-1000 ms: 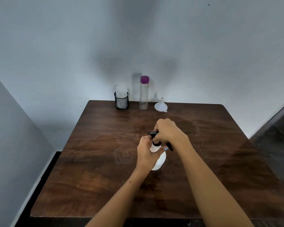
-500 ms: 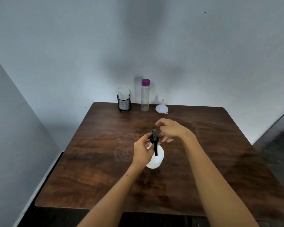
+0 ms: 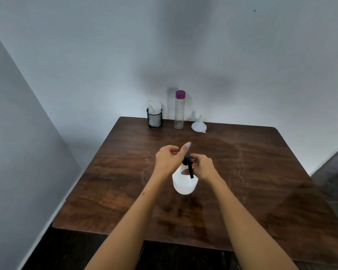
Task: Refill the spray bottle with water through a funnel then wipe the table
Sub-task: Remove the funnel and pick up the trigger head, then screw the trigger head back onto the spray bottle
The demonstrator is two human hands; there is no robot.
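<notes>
Right hand [image 3: 204, 166] sits just right of the spray bottle [image 3: 184, 182], fingers curled in on the black spray head [image 3: 188, 162] at the bottle's top, pinching it. Left hand [image 3: 169, 158] is on the head's left side, fingers curled, thumb sticking up and away; blur hides whether it grips the neck or only touches it, though a fingertip shows against the white body just below the head. Both hands are about equally near the head; the right one has the clearer hold, so my read is the right does the twisting and the left steadies. Bottle stands upright mid-tabletop [image 3: 261, 172], long axis vertical. The head's lever points down and toward the person, lying over the bottle's front. Judged step: unscrewing the head, still seated, fill not started. Relative to the bottle: funnel [image 3: 198, 125] lies beyond it and slightly right, at the far edge, wide mouth down, spout up. Purple-capped water bottle [image 3: 179, 111] stands upright just left of the funnel, cap on. Black mesh cup [image 3: 154, 118] with a white cloth sits further left.
</notes>
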